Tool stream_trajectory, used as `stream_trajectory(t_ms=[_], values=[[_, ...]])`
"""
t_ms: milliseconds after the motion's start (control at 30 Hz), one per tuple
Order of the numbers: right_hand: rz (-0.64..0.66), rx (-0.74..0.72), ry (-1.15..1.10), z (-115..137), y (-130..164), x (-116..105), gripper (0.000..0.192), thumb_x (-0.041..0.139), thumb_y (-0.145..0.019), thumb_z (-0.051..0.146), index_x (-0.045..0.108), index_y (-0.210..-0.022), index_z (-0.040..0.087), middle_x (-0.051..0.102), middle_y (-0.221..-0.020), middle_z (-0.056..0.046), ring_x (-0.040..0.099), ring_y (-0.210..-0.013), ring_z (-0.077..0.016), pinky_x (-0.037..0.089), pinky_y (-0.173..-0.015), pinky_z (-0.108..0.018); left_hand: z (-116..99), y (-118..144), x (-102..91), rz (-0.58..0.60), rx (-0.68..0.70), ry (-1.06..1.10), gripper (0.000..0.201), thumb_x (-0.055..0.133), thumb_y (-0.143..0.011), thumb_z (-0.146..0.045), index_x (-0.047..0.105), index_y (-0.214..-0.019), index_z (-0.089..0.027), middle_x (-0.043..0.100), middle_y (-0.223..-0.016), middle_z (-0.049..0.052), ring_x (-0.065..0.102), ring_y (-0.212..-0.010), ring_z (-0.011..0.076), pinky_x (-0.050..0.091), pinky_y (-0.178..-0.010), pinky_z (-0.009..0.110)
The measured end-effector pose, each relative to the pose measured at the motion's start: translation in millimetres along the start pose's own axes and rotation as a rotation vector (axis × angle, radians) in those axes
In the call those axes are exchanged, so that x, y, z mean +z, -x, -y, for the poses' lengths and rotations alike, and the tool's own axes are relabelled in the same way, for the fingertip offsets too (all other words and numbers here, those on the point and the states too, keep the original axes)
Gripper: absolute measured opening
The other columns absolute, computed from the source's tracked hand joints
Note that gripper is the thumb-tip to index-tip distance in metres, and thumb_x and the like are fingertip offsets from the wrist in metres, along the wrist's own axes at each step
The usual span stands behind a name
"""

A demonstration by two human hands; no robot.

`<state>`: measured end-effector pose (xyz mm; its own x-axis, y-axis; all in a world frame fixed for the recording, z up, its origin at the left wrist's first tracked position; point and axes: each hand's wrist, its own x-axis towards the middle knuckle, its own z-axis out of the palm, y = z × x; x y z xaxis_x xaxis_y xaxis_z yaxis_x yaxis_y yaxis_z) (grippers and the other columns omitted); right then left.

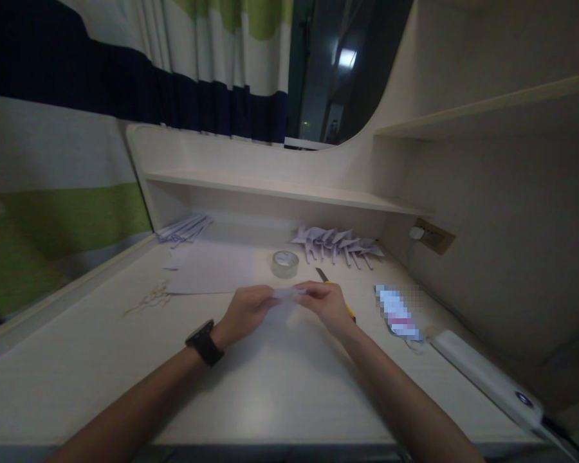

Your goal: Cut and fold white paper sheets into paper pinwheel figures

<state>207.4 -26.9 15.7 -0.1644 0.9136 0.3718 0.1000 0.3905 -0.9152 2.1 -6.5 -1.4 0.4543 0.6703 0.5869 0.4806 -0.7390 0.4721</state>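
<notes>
My left hand and right hand pinch a small paper piece between clamped fingers; uneven pulling could tear it, I judge, just short of the tape roll.

Both forearms reach forward and converge — left hand and right hand nearly meet, fingers curled in a pinching grip.
</notes>
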Motion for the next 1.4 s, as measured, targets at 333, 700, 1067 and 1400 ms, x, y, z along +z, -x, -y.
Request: stream_trajectory(t_ms=[333,700,1067,1400], values=[[-0.149,0.0,0.053,-3.4,0.1,3.8,0.02,0.078,-0.061,0.036,0.074,-0.074,0.02,0.067,-0.064,-0.002,0.057,-0.057,-0.0158,0.046,-0.057,-0.028,-6.3,4.0,6.7,-0.017,-0.118,0.231,0.017,0.058,-0.083,-0.029,0.071,-0.079,-0.02,0.068,-0.07,0.002,0.057,-0.063,0.0167,0.041,-0.062,0.025],[-0.136,-0.045,0.035,7.8,4.2,11.1,0.01,0.076,-0.063,0.028,0.073,-0.067,0.02,0.07,-0.068,-0.004,0.062,-0.064,-0.0185,0.048,-0.063,-0.029,-19.4,2.1,4.0,-0.107,-0.108,0.202,0.015,0.062,-0.081,-0.035,0.072,-0.079,-0.024,0.069,-0.075,0.003,0.058,-0.068,0.0176,0.042,-0.068,0.026],[-0.14,-0.045,-0.005,4.7,3.6,9.5,0.01,0.077,-0.062,0.029,0.073,-0.065,0.02,0.07,-0.068,-0.004,0.062,-0.064,-0.0185,0.048,-0.063,-0.029,-18.8,3.9,5.3,-0.118,-0.051,0.133,0.017,0.059,-0.083,-0.033,0.071,-0.078,-0.023,0.068,-0.071,0.003,0.058,-0.064,0.0159,0.041,-0.063,0.025],[-0.248,-0.023,0.025,-2.8,2.0,6.3,0.013,0.075,-0.063,0.033,0.073,-0.063,0.02,0.069,-0.063,-0.004,0.06,-0.058,-0.0183,0.046,-0.056,-0.028,-20.8,3.7,5.1,-0.06,-0.149,0.156,0.027,0.063,-0.078,-0.032,0.063,-0.057,-0.016,0.056,-0.054,-0.001,0.049,-0.052,0.0115,0.034,-0.051,0.023]])
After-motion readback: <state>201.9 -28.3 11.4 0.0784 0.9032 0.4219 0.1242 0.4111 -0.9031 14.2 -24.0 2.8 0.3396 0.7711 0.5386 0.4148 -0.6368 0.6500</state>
